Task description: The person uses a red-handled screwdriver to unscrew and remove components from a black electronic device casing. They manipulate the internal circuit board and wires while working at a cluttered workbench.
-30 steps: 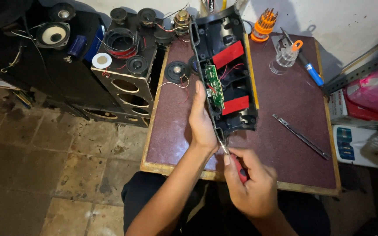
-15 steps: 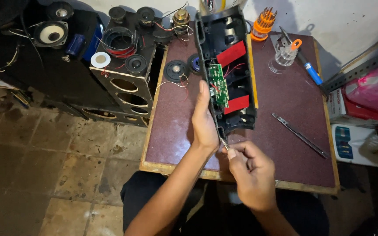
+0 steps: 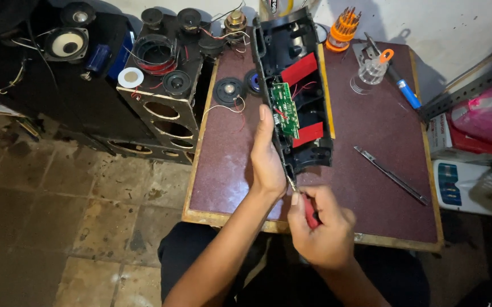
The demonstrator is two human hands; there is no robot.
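I see my right hand [image 3: 321, 227] closed around a red-handled screwdriver [image 3: 308, 211], the grip pinching the handle between thumb and curled fingers, with the thin shaft angled up toward eleven o'clock. Its tip meets the near end of the black speaker housing [image 3: 291, 91]. My left hand [image 3: 267, 159] lies along the housing's nine o'clock side, fingers straight and pressed flat against its edge, thumb tucked on the inner side, the forearm running back toward seven o'clock.

The housing lies open on the maroon worktop [image 3: 371, 136], long axis running from six to twelve o'clock. Inside it I see a green circuit board [image 3: 284, 111] near the left wall, with two red strips [image 3: 300, 68] crossing the cavity, one at twelve o'clock of the board and one at five o'clock of it.

At nine o'clock of the housing, a small round speaker driver [image 3: 227, 91] sits on the worktop, with thin wire trailing from it. At one o'clock stands an orange screwdriver-bit holder [image 3: 341, 25], and beyond it a clear plastic container [image 3: 369, 71] with a blue-handled tool [image 3: 402, 88] beside it. A slim metal tool [image 3: 391, 175] lies at three o'clock of my hands, well apart. Off the worktop at ten o'clock stands a black speaker cabinet [image 3: 163, 96] with loose drivers on top.
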